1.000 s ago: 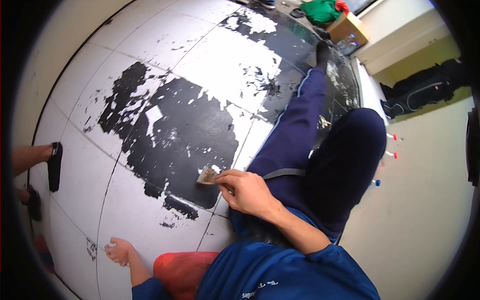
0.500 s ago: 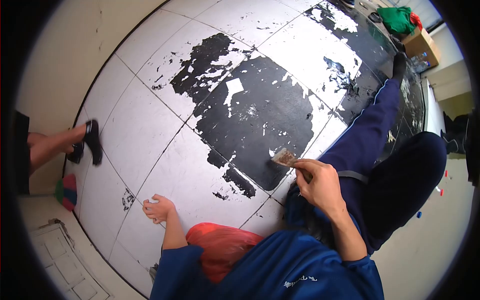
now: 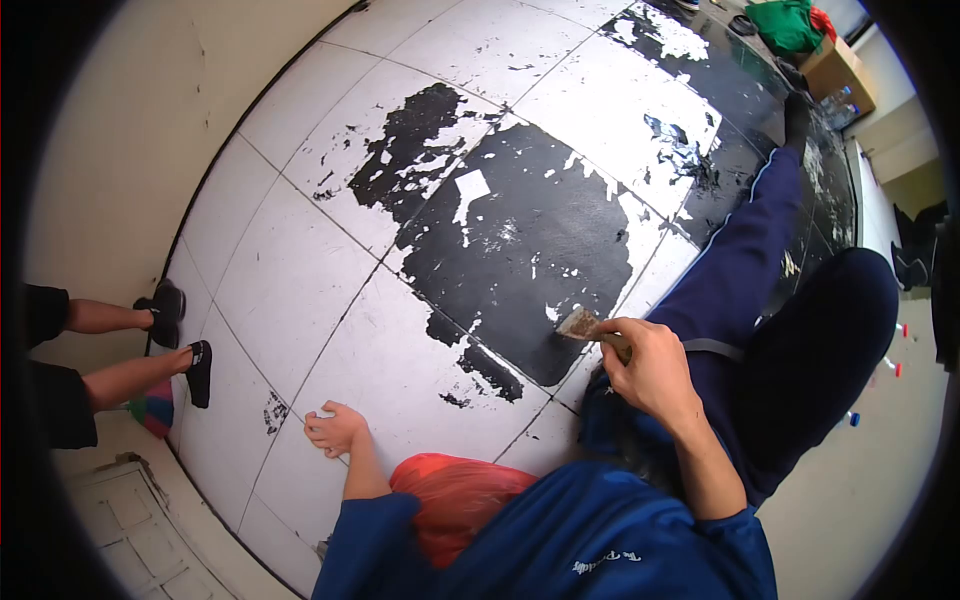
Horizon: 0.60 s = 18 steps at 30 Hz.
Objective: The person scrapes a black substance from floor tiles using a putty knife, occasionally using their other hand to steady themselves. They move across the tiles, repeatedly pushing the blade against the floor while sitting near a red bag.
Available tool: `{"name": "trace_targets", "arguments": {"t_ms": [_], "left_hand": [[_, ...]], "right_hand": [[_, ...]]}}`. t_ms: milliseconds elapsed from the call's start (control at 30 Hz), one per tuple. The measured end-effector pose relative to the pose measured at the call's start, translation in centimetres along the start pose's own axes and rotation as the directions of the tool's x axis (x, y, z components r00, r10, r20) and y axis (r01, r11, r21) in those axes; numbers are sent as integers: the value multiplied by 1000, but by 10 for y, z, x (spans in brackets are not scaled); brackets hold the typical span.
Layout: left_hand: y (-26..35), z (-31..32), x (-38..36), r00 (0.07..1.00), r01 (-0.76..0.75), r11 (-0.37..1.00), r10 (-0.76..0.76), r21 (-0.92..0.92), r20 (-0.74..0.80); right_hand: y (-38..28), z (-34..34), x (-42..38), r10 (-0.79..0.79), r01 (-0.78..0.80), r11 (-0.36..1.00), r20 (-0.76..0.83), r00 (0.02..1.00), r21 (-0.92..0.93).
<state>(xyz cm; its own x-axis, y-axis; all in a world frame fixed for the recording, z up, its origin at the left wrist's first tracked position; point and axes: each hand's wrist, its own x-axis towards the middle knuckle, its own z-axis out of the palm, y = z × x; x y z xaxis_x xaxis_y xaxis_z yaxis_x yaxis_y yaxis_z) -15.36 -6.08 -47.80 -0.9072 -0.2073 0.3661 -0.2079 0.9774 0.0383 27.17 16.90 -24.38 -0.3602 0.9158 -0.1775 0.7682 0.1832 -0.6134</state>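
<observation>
I sit on a tiled floor (image 3: 300,280) whose white coating has peeled off in places, baring large black patches (image 3: 520,250). My right hand (image 3: 650,375) grips a rusty flat scraper (image 3: 583,324), its blade touching the floor at the lower edge of the big black patch. My left hand (image 3: 333,430) rests on a white tile to the left, fingers curled, propping me up; I cannot see anything in it. My legs in dark blue trousers (image 3: 760,290) stretch out to the right of the scraper.
Another person's legs in black shoes (image 3: 175,335) stand at the left edge by the wall. A red bag (image 3: 455,500) lies under my chest. A cardboard box (image 3: 838,68) and a green bundle (image 3: 785,25) sit far up right. Small bottle caps (image 3: 890,368) dot the right floor.
The view swung left over the second, bringing more white tiles and the other person's legs into sight. My right hand kept the scraper at the black patch's edge; the left hand stayed planted.
</observation>
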Motion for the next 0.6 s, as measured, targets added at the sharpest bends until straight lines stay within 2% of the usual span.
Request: {"name": "trace_targets", "arguments": {"t_ms": [67, 167, 400, 533, 600], "left_hand": [[-2, 3, -1, 1000, -5, 1000, 5, -4, -26], [-1, 9, 6, 997, -11, 999, 8, -31, -79], [-2, 19, 3, 997, -15, 1000, 14, -14, -80], [-6, 18, 5, 996, -13, 999, 10, -35, -88], [-5, 22, 5, 995, -17, 999, 12, -42, -96]], "right_hand": [[10, 19, 5, -25, 24, 999, -12, 1000, -38], [11, 22, 13, 58, -55, 994, 35, 998, -91], [-4, -5, -5, -71, 74, 996, -56, 996, 53], [35, 49, 14, -96, 91, 988, -36, 995, -123], [29, 40, 17, -36, 34, 995, -15, 999, -91]]}}
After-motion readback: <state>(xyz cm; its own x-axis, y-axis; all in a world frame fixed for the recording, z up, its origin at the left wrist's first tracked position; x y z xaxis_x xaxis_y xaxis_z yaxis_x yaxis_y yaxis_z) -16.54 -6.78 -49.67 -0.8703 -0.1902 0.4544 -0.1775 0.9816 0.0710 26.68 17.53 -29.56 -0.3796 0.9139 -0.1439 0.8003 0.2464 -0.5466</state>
